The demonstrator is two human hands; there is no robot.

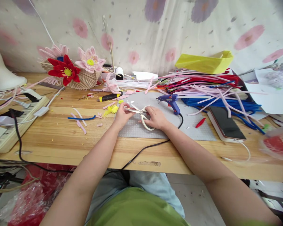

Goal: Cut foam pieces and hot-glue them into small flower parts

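Over the grey cutting mat (191, 130), my right hand (157, 118) grips a pair of scissors (146, 123) by the white handles. The blades point left toward the fingers of my left hand (122, 116), which are closed in a pinch by the tips. Whatever those fingers hold is too small and too covered to make out. Beside my left hand lie crumpled yellow pieces (111, 110). A purple glue gun (169, 102) rests on the mat to the right of my right hand, its black cord running under my right forearm.
Cut pink and blue pipe cleaners (82, 118) lie at left, near a power strip (19, 116). Fuzzy flowers (67, 72) stand behind. Bundles of pipe cleaners (221, 102) fill the back right, beside a phone (226, 122). A black-and-yellow utility knife (109, 96) lies behind my left hand.
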